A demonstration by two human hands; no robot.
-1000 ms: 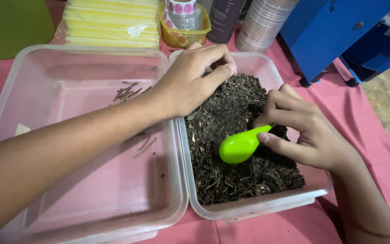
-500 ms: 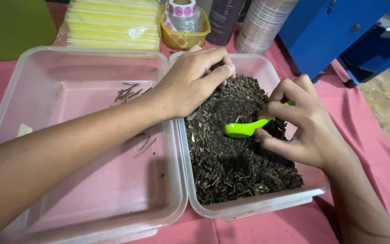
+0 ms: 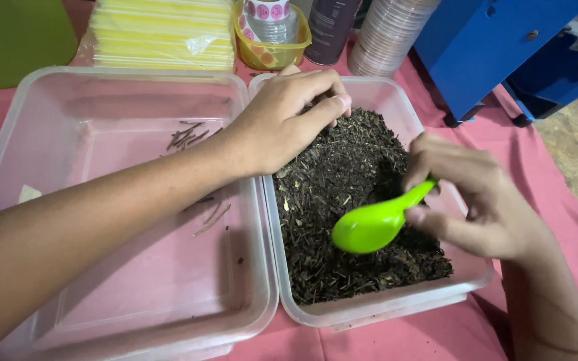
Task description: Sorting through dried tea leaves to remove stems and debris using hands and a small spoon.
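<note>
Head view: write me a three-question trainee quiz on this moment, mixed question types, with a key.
1. True or false: the right hand holds the green spoon by its handle.
2. Which clear container holds the dark dried leaves? A) the left container B) the right container C) the small yellow tub
3. Fill in: the left hand has its fingertips down on the ____.

Key:
1. True; the spoon's bowl hangs over the leaves.
2. B; the left container holds only a few loose twigs.
3. Dried leaves, at the far end of the right container.
</note>
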